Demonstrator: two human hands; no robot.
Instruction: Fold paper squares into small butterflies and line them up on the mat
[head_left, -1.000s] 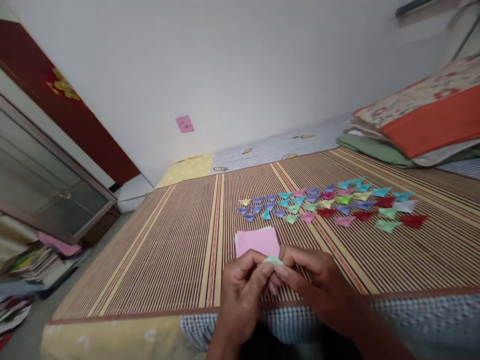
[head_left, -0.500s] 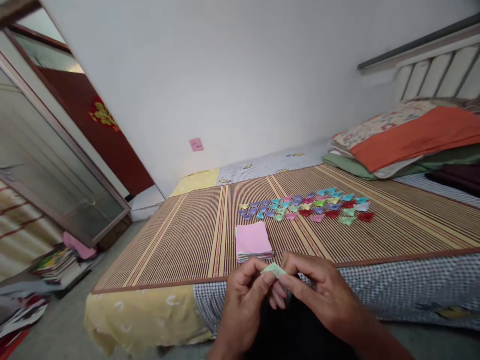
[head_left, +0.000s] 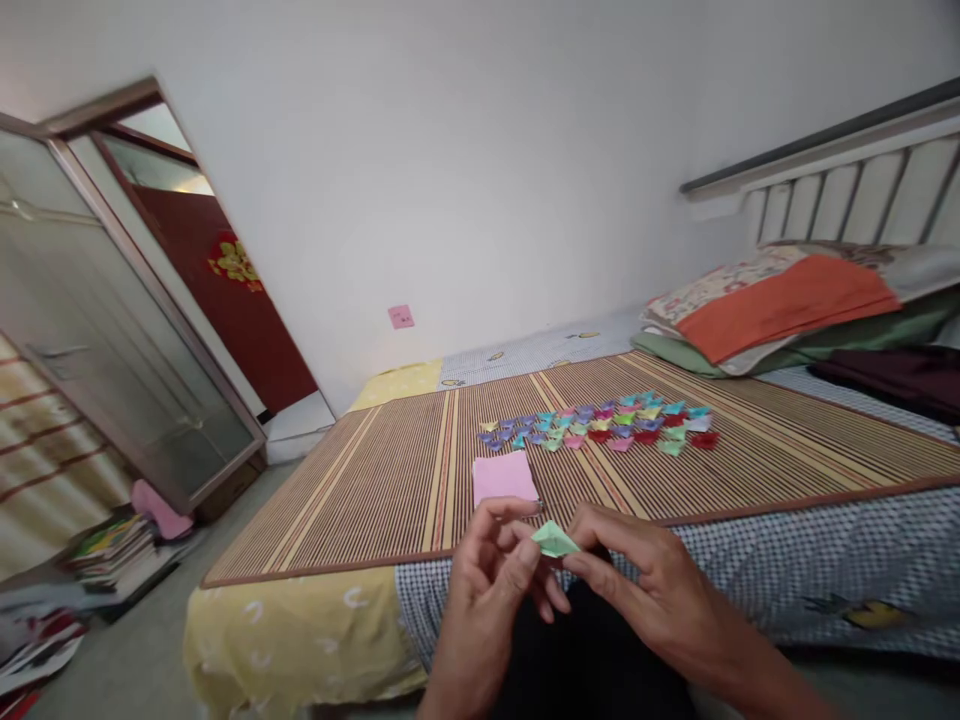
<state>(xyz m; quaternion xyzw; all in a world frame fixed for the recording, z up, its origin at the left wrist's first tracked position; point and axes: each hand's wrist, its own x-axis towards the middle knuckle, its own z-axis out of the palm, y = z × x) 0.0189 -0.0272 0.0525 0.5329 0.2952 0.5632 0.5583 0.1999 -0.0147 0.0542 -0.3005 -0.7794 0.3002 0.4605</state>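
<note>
A small piece of light green folded paper is held in front of me, just over the near edge of the bed. My right hand pinches its right corner between thumb and forefinger. At the left corner, the thumb of my left hand presses on the paper, with fingers curled behind and the forefinger lifted off it. Behind my left hand lies a stack of square paper, pink on top, partly hidden by the fingers. Farther back stand rows of several small folded paper boats in many colours.
A striped bamboo mat covers the bed, over a yellow and checked sheet. Pillows and an orange cloth are piled at the right. Books lie on the floor at the left, near a glass-paned door.
My left forefinger has lifted off the green paper, which shows more of its face now. The view has shifted slightly, moving the door and pillows in the frame.
</note>
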